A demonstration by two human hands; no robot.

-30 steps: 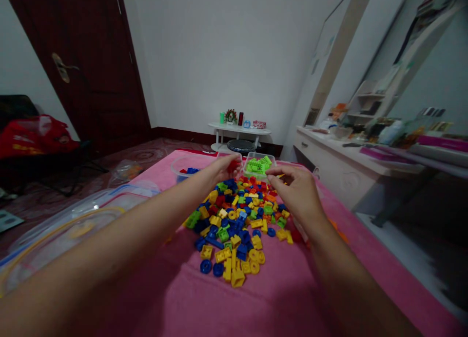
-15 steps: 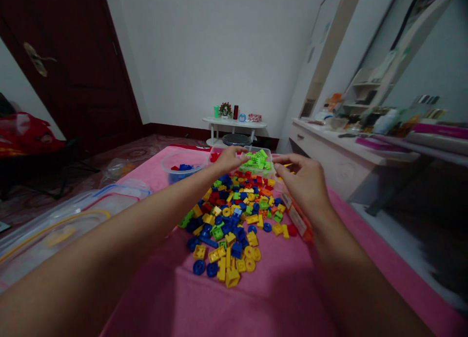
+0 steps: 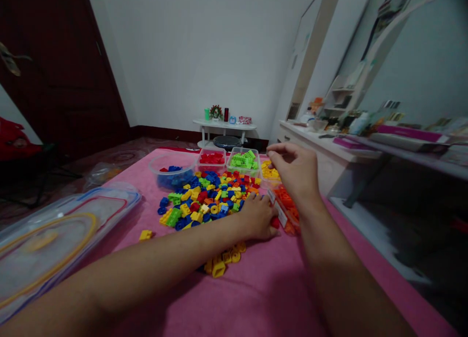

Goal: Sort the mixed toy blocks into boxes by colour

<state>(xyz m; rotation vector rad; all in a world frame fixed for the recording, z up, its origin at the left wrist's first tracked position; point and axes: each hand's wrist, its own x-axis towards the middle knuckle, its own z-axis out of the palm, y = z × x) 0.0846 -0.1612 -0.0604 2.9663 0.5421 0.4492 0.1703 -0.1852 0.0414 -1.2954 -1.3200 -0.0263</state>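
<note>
Pink cloth [image 3: 270, 288] under the lot. Lids [image 3: 113, 200] stacked at left. Mixed pile [image 3: 219, 195] mid-cloth, partly behind left forearm [image 3: 175, 259]. Along far side, left to right: blue tub [image 3: 161, 170], red tub [image 3: 211, 168], green tub [image 3: 243, 172], yellow tub [image 3: 269, 171]. Orange tub [image 3: 278, 211] at right, long axis running away and slightly leftward.

Left hand [image 3: 259, 217]: down from over red and green tubs half a second ago, now at pile's right edge, palm down, fingers bent; grip, if any, impossible to tell. Probably back to loose pieces. Right hand [image 3: 296, 168]: raised by yellow tub as before, thumb and fingertips close; contents unclear.

Red brick [image 3: 275, 222]: just beside left hand, near orange tub; mostly hidden, facing and long axis unreadable.
</note>
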